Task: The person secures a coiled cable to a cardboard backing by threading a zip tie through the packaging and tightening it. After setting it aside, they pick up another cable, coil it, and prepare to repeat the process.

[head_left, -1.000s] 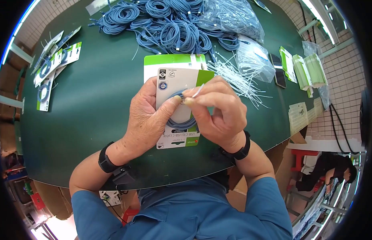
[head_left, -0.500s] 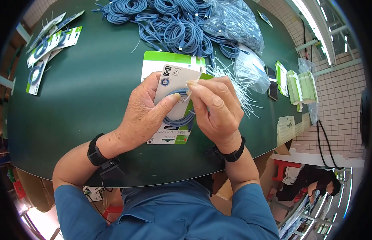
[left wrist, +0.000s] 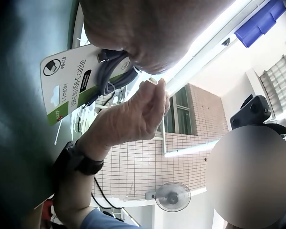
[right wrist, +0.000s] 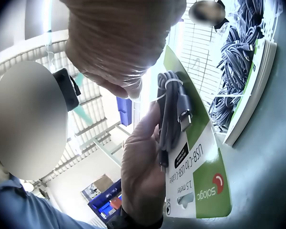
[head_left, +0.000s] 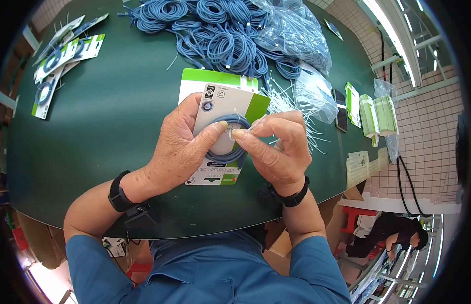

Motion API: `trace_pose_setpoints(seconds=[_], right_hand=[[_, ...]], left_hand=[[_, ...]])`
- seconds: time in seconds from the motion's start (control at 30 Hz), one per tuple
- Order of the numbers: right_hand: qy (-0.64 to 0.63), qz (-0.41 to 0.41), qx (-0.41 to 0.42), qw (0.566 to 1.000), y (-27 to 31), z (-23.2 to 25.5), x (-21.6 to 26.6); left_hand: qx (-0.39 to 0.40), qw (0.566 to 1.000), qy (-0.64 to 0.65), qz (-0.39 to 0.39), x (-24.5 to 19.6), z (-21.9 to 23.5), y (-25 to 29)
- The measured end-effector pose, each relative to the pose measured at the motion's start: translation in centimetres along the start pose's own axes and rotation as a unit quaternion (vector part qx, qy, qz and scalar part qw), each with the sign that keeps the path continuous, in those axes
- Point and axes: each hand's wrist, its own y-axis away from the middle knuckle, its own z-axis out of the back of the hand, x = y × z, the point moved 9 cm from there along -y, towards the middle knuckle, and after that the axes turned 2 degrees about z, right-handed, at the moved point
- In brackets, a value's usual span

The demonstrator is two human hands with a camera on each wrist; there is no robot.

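Right hand now lower over card, fingers pinching tie; left hand still grips card, thumb on coil.

Brought right hand down from near the top of the coiled cable to over its middle. Turned card flatter to head view, exposing again the green band, mostly hidden half a second ago. Lowered white tie with the fingertips, now looped just left of them, no longer sticking up above as one second ago.
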Motion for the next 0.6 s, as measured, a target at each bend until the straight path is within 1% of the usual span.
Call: trace_pose_setpoints(seconds=[0.07,0.33,0.6], right_hand=[[-0.004,0.013,0.001,1.000,-0.08,-0.12,0.00],[0.021,0.023,-0.007,0.999,0.08,-0.15,-0.03],[0.019,0.003,-0.024,1.000,0.12,-0.20,-0.59]], left_hand=[[0.003,1.000,-0.002,0.003,-0.19,-0.13,0.05],[-0.001,1.000,0.014,0.006,-0.32,-0.18,0.10],[-0.002,1.000,0.013,0.006,-0.08,-0.04,0.12]])
